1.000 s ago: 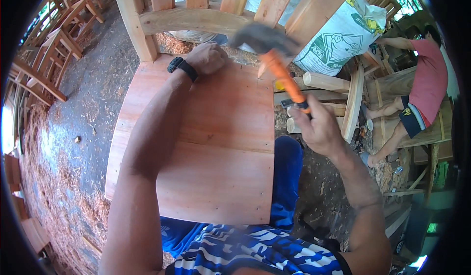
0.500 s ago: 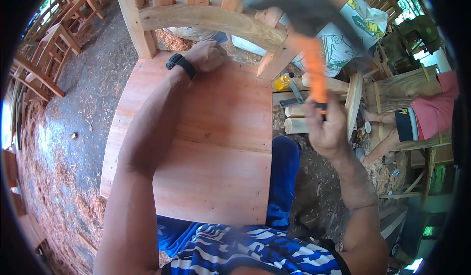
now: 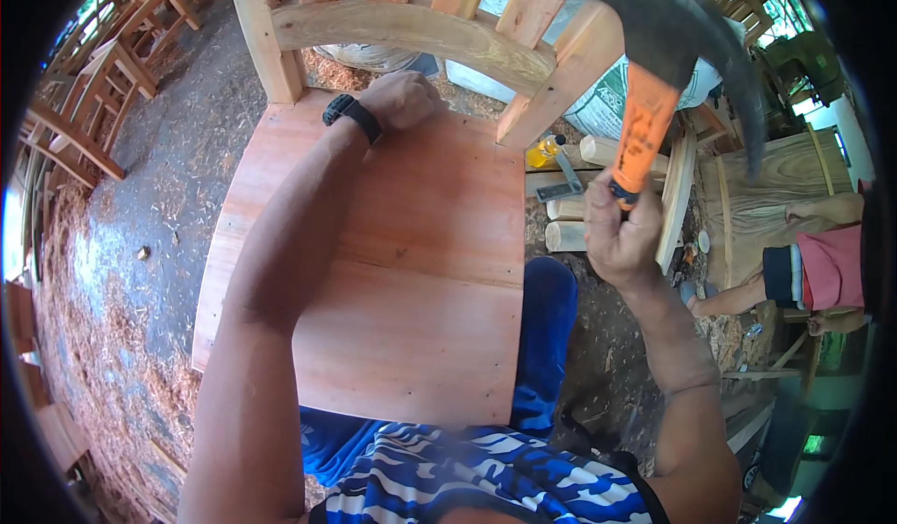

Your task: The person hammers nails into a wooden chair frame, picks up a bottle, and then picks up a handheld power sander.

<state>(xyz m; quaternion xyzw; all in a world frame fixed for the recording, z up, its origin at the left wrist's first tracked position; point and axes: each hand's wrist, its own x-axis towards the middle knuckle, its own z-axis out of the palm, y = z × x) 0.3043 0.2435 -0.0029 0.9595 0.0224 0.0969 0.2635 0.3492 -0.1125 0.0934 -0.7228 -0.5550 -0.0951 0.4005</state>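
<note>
My left hand is closed at the back edge of a pinkish wooden chair seat; what its fingers hold, if anything, is hidden. My right hand grips the orange handle of a claw hammer, raised to the right of the seat, its dark curved head in front of the chair back's wood. The slatted chair back rises behind the seat, with a curved rail across it. Small dark nail heads or holes dot the seat's edges.
Wooden chairs stand on the shaving-strewn floor at left. Behind the chair is a white-and-green sack. At right lie cut logs, a metal square and a yellow bottle. A co-worker in red is at the far right, by wooden panels.
The hammer in my right hand has swung up and right, its head now higher. My left hand has stayed in place. The co-worker has shifted toward the lower right.
</note>
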